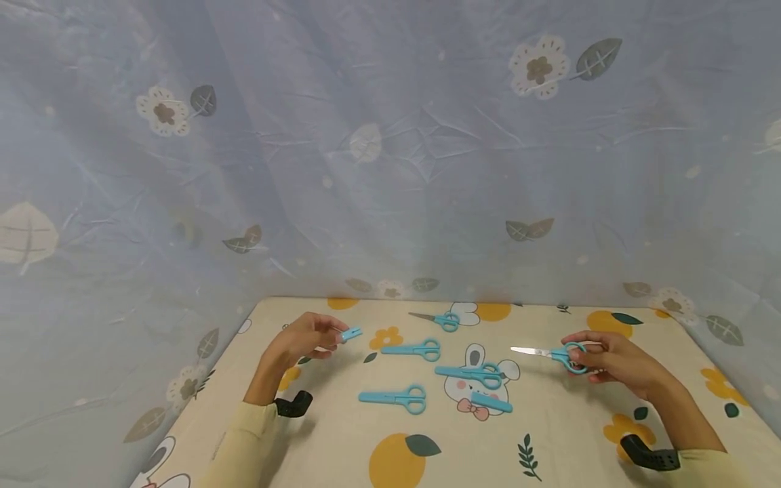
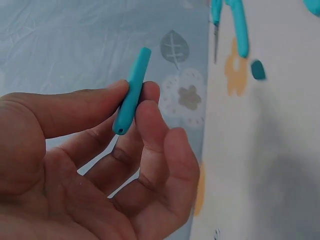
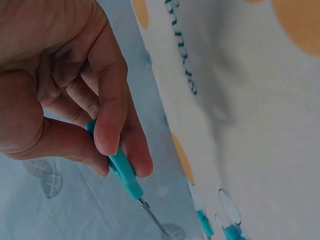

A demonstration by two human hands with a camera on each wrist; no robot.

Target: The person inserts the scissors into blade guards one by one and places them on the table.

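Note:
Between the thumb and fingers of my left hand (image 1: 310,336) is a small blue scissors cover (image 1: 350,334); the left wrist view shows the cover (image 2: 133,92) pinched near its middle. My right hand (image 1: 613,359) pinches a pair of blue-handled scissors (image 1: 564,355) by the handle loops. Their bare blades (image 1: 529,351) point left toward the middle of the table, lying together. In the right wrist view the handle (image 3: 122,170) comes out from under the fingertips and the blade runs off below. Both hands are raised over the cloth, casting shadows.
Between the hands lie covered scissors (image 1: 411,350), more covered scissors (image 1: 393,398) and a third covered pair (image 1: 470,375) on the patterned tablecloth (image 1: 329,447). Bare-bladed scissors (image 1: 448,321) lie behind them, a loose blue cover (image 1: 491,402) in front. A patterned curtain (image 1: 390,169) hangs behind.

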